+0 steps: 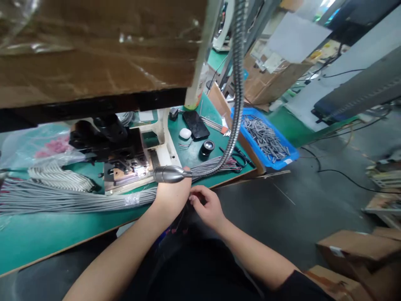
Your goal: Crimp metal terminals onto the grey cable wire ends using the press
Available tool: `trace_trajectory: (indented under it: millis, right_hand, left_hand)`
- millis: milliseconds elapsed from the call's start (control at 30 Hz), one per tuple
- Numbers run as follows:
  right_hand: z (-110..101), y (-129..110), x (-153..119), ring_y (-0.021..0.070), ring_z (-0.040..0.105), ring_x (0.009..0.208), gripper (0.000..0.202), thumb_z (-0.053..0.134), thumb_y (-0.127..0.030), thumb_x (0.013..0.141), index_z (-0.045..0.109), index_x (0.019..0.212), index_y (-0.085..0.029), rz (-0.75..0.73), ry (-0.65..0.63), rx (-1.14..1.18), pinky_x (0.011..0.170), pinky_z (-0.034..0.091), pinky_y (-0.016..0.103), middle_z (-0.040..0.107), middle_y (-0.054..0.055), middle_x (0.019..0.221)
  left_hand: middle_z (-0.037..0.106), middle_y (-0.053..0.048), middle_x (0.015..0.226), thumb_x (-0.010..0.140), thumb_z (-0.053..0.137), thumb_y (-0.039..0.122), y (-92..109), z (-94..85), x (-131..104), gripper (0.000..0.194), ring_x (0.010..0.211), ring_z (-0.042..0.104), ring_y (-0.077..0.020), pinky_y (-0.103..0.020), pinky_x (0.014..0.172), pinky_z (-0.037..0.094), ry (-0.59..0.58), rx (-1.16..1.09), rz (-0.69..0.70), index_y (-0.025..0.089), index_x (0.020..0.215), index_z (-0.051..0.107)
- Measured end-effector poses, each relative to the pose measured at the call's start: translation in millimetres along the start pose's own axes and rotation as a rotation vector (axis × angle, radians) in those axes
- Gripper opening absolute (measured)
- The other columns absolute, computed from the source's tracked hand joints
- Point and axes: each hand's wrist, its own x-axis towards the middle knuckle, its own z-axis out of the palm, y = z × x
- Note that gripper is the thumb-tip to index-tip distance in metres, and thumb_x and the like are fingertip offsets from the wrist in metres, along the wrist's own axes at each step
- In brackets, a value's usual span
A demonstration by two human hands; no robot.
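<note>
My left hand (175, 194) is at the table's front edge, partly behind the silver head of a gooseneck lamp (169, 174); its fingers are hidden. Beside it on the right, my right hand (208, 207) has its fingers curled and fingertips close to the left hand; anything between them is too small to make out. A long bundle of grey cables (94, 202) runs along the green table (37, 238) and reaches the left hand. A second stretch of grey cables (216, 165) lies to the right of the lamp head. The machine (125, 167) with a lit work plate stands behind the bundle.
A black phone (196, 124), a white case (185, 133) and a round black container (207, 148) lie behind the hands. At the right is a blue tray (293, 158) of short grey pieces. The lamp's flexible neck (238, 75) hangs in front. Cardboard boxes (357, 251) stand at lower right.
</note>
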Motion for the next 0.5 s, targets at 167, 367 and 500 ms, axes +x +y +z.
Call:
trace_trajectory:
  millis: [167,367,500]
  right_hand:
    - [-5.7,-1.5,15.9,0.0154,0.066,0.057,0.032,0.072,-0.047,0.083,0.073,0.098,-0.018,0.146,0.059,0.200,0.051,0.054,0.026,0.070,0.002,0.069]
    - [-26.9,-13.9,24.4,0.0090,0.056,0.048,0.041,0.070,-0.057,0.084,0.073,0.100,-0.019,0.177,0.281,0.376,0.045,0.047,0.019,0.062,-0.003,0.062]
    - [-37.5,-16.5,15.0,0.0068,0.045,0.045,0.039,0.066,-0.059,0.087,0.074,0.096,-0.021,0.098,0.339,0.370,0.042,0.036,0.017,0.053,-0.006,0.055]
  left_hand:
    - [0.066,-0.011,0.069,0.096,0.043,0.012,4.4,-4.9,-1.3,0.022,0.067,0.066,-0.0284,-0.033,0.064,0.039,-0.041,0.161,0.003,0.015,0.092,0.065]
    - [0.068,-0.006,0.068,0.101,0.042,0.028,2.4,-9.6,-30.5,0.025,0.062,0.065,-0.0242,-0.031,0.056,0.032,-0.057,0.149,0.180,0.020,0.088,0.062]
    - [0.068,-0.003,0.070,0.099,0.046,0.029,-6.4,-12.5,-63.2,0.024,0.064,0.067,-0.0234,-0.031,0.055,0.033,-0.121,0.014,0.199,0.022,0.086,0.063]
